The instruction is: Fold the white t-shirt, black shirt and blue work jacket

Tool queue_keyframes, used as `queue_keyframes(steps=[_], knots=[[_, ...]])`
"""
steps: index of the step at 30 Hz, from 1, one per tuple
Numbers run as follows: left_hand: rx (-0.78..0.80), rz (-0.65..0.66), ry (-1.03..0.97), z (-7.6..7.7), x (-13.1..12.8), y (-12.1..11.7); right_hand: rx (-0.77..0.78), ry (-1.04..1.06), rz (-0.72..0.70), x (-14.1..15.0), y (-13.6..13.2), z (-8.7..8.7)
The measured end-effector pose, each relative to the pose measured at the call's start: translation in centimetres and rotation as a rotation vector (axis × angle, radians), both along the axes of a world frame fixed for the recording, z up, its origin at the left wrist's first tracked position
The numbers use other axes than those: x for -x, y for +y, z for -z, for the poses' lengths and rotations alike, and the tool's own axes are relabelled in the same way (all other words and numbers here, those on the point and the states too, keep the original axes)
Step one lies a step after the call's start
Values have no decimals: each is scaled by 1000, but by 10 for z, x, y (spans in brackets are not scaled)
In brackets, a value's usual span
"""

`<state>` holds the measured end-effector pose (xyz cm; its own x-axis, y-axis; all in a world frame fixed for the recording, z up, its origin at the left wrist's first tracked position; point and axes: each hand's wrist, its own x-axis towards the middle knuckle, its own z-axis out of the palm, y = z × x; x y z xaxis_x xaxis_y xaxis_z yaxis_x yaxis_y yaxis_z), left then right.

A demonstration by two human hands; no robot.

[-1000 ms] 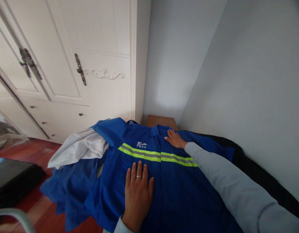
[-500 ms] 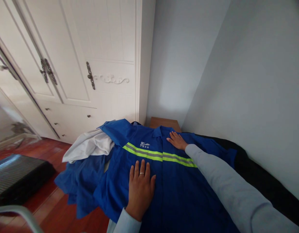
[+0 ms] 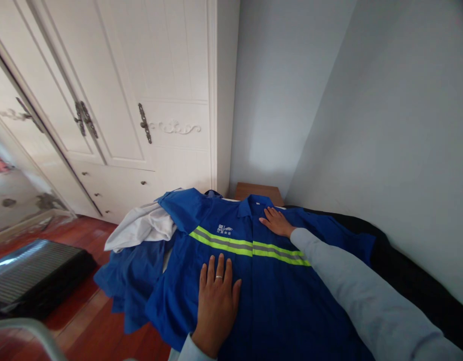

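A blue short-sleeved work shirt (image 3: 276,296) lies spread out front side up, its collar at the far end. A yellow-green and grey reflective stripe (image 3: 223,243) crosses its chest, below a small white logo (image 3: 225,229). My left hand (image 3: 217,301), with a ring on one finger, rests flat on the shirt front just under the stripe, fingers stretched out. Near the collar, my right hand (image 3: 276,220) lies palm down on the upper chest with its fingers spread. Neither hand grips the cloth. What supports the shirt is mostly hidden beneath it.
White cloth (image 3: 143,226) and more blue clothing (image 3: 131,288) hang at the left. Black material (image 3: 412,271) runs along the grey wall at right. Behind stand a white wardrobe (image 3: 178,75) and a brown wooden piece (image 3: 257,189). A black ribbed case (image 3: 39,276) sits on the reddish floor.
The view has shifted slightly, so the wardrobe and floor items appear further right. Both hands stay flat on the shirt in nearly the same places. More of the collar's inside shows.
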<state>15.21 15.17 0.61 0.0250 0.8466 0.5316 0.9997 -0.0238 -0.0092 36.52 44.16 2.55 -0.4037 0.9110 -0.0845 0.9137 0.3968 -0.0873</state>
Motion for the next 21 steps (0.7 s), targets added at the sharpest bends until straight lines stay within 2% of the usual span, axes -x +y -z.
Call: queue_keyframes(steps=[7,10,13,16,21], knots=[[-39,4,33,5,1,-19,2,-42,-68,0,-12,-13],[-18,3,13,1,1,-19,-55,-46,-123,2,-10,-24],[13,-14,-34,-11,1,-8,-163,-8,-134,11,3,-35],[68,12,-72,-21,1,12,-240,6,-133,25,22,-37],[178,52,-120,-19,4,40,-131,-28,-61,44,47,-19]])
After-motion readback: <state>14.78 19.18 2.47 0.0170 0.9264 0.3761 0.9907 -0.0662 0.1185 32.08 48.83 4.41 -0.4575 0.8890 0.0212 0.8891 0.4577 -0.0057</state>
